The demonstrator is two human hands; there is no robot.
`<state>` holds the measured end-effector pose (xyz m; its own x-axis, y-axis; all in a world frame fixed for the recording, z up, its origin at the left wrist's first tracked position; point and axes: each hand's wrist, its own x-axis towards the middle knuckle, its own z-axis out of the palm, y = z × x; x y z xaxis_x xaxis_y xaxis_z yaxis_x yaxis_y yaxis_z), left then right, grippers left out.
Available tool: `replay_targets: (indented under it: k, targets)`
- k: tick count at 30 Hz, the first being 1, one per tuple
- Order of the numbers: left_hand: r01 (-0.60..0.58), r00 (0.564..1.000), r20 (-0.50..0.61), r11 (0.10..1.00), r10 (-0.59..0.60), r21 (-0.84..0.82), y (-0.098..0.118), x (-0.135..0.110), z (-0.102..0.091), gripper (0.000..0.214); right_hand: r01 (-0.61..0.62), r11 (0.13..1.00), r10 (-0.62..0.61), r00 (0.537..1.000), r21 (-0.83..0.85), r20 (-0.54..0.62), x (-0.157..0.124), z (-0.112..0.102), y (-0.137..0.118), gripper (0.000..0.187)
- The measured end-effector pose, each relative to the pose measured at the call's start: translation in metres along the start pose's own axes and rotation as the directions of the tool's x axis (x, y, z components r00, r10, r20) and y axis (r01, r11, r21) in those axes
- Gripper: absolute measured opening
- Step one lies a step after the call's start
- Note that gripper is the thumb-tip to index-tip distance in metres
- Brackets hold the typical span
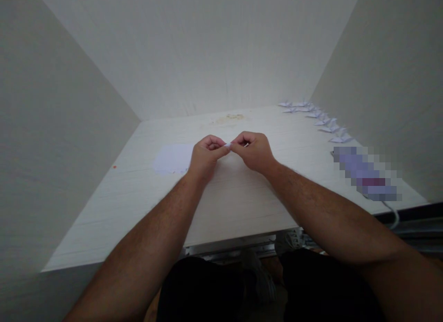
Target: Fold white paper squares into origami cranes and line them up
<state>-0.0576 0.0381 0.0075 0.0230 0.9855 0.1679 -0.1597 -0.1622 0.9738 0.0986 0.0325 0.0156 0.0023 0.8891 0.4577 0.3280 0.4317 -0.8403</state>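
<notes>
Between my two hands is a small piece of folded white paper (228,145), mostly covered by my fingers. My left hand (206,155) pinches it from the left with thumb and forefinger. From the right, my right hand (254,151) grips it in the same way, fingertips nearly meeting those of the left. Both hands are held over the middle of the table. Just left of my left hand lie white paper sheets (171,158), partly hidden behind it. The exact folded shape of the held paper cannot be made out.
Several folded white paper cranes (328,124) stand in rows at the back right of the pale table (238,206). Nearer on the right lies a blurred-out, phone-like object (363,173) with a cable (394,213). Walls enclose the back and sides. A small red spot (115,167) is at left.
</notes>
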Motion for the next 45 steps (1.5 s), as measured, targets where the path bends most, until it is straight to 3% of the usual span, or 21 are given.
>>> replay_targets:
  k: [3, 7, 11, 15, 21, 27, 34, 41, 45]
  targets:
    - [0.017, 1.0, 0.019, 1.0, -0.017, -0.02, 0.001, 0.0, -0.002, 0.025, -0.03, 0.996, 0.029, 0.999, 0.082, 0.015, 0.002, 0.001, 0.0, 0.009]
    - [0.136, 0.99, -0.001, 0.967, -0.14, -0.217, 0.005, 0.001, -0.004, 0.023, -0.098, 0.948, 0.079, 0.994, 0.304, 0.074, 0.001, 0.006, 0.001, 0.02]
    - [0.208, 0.976, 0.001, 0.922, -0.22, -0.326, 0.008, 0.002, -0.005, 0.022, -0.01, 0.963, 0.005, 1.0, 0.269, 0.019, -0.001, 0.009, 0.002, 0.016]
    - [0.269, 0.963, 0.059, 0.912, -0.264, -0.31, 0.009, 0.0, -0.004, 0.02, 0.062, 0.987, -0.055, 0.997, 0.149, -0.05, -0.003, 0.007, 0.001, 0.015]
    - [0.318, 0.948, 0.12, 0.91, -0.296, -0.268, 0.01, -0.003, -0.004, 0.018, 0.107, 0.988, -0.1, 0.993, 0.114, -0.06, -0.003, 0.006, -0.001, 0.012]
    - [0.324, 0.944, 0.154, 0.904, -0.291, -0.28, 0.011, -0.003, -0.006, 0.017, 0.071, 0.987, -0.069, 0.997, 0.142, -0.018, -0.003, 0.006, -0.001, 0.01]
    - [0.355, 0.929, 0.221, 0.886, -0.298, -0.297, 0.014, -0.003, -0.008, 0.02, -0.017, 0.957, -0.007, 0.997, 0.289, 0.081, 0.001, 0.005, 0.004, 0.015]
    - [0.319, 0.939, 0.192, 0.931, -0.285, -0.179, 0.016, -0.005, -0.006, 0.024, -0.069, 0.954, 0.039, 0.993, 0.292, 0.11, 0.002, 0.003, -0.002, 0.015]
    - [0.292, 0.942, 0.204, 0.95, -0.266, -0.11, 0.015, -0.005, -0.006, 0.023, -0.017, 0.971, -0.009, 0.994, 0.24, 0.11, 0.002, 0.001, 0.0, 0.01]
